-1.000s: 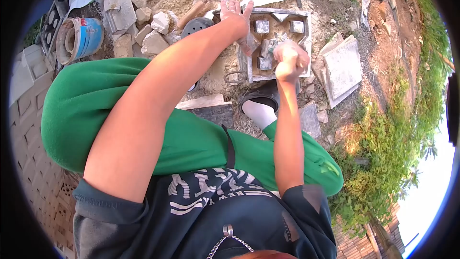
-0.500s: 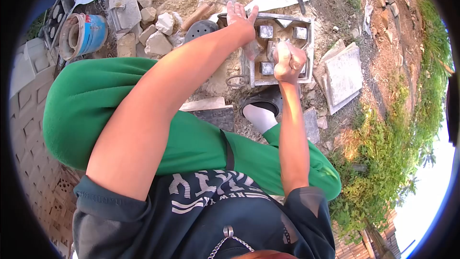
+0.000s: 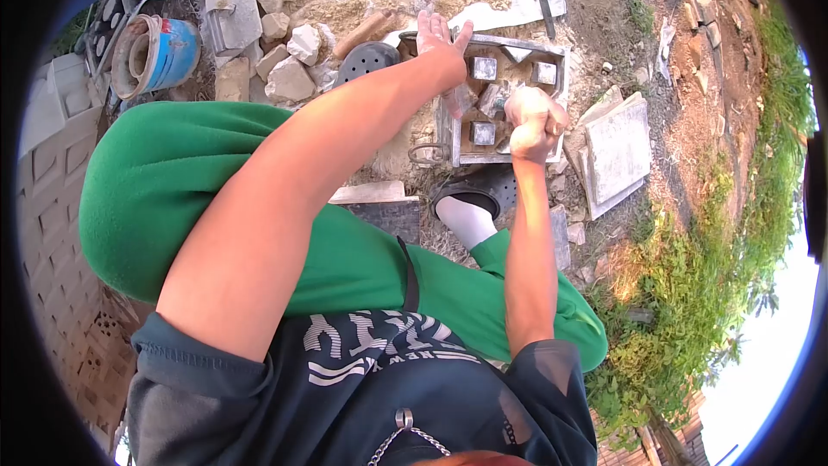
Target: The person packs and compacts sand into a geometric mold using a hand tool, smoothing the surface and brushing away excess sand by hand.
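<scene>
A square metal mould [image 3: 565,78] lies on the ground in front of me, with several square metal blocks [image 3: 485,68] standing inside it. My left hand [image 3: 444,47] is at the mould's upper left side, fingers stretched out and apart, holding nothing. My right hand [image 3: 536,123] is closed in a fist over the right half of the mould. Just left of that fist, a greyish block [image 3: 492,100] sits tilted near the mould's middle. What the fist grips, if anything, is hidden. A wire loop handle [image 3: 425,154] sticks out from the mould's lower left.
Flat pale slabs [image 3: 617,151] lie stacked to the right. A blue bucket [image 3: 175,53] and broken stones [image 3: 290,78] are at the left. My dark clogs [image 3: 483,185] are beside the mould. Patterned blocks [image 3: 60,198] are piled at far left, and plants [image 3: 681,293] grow at right.
My right fist has shifted slightly right and down in the mould, and the block beside it is now more exposed. My left hand stays at the mould's side. The view has moved slightly.
</scene>
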`<move>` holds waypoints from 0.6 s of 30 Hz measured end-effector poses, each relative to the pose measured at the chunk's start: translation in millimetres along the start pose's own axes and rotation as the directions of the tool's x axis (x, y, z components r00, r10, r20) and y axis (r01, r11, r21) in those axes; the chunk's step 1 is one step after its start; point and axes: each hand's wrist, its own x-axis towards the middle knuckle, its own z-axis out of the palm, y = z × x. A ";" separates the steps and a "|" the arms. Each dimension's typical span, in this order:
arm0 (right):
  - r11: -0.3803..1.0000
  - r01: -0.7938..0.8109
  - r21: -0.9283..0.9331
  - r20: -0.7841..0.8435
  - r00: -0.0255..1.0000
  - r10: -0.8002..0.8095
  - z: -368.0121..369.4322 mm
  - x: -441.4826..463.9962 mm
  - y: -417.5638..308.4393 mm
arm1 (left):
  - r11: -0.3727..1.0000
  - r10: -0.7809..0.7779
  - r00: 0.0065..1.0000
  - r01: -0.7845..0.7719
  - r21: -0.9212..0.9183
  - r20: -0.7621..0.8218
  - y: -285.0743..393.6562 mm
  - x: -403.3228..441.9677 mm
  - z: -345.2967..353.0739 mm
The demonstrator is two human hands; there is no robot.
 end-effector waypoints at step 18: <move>0.978 -0.025 0.206 -0.001 1.000 0.025 -6.9 0.5 -26.4 | 1.000 0.009 1.000 -0.009 -0.004 -0.012 2.4 -1.8 4.4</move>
